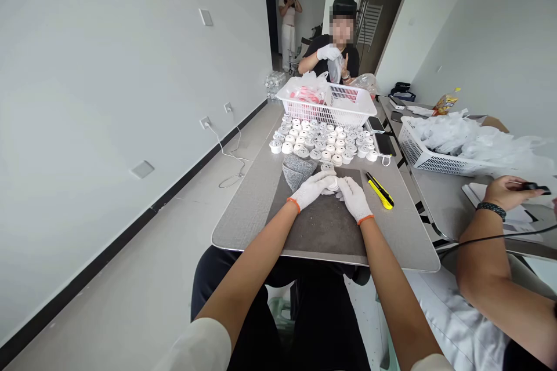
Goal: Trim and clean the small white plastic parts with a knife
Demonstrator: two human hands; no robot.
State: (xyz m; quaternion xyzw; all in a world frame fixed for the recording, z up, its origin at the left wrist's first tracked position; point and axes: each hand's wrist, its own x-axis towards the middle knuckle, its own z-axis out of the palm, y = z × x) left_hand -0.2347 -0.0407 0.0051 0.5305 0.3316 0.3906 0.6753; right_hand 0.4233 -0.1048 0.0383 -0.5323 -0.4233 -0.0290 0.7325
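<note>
Both of my hands wear white knitted gloves with orange cuffs and meet over the dark mat (322,232). My left hand (310,190) and my right hand (354,198) are closed from either side around a small round white plastic part (333,184), partly covered by the fingers. Just beyond them sits a similar white part (328,168). A folded grey cloth (298,170) lies at the left, close to my left hand. To the right rests a yellow and black utility knife (380,190). Many round white parts (321,145) stand in rows farther back.
Behind the rows stands a white basket (363,111) with bagged pink and white items. Two phones (384,145) lie at the right edge. A co-worker (343,40) sits opposite, handling a plastic bag. On the right, another person's hand (505,192) holds a black object near a bag-filled basket (418,151).
</note>
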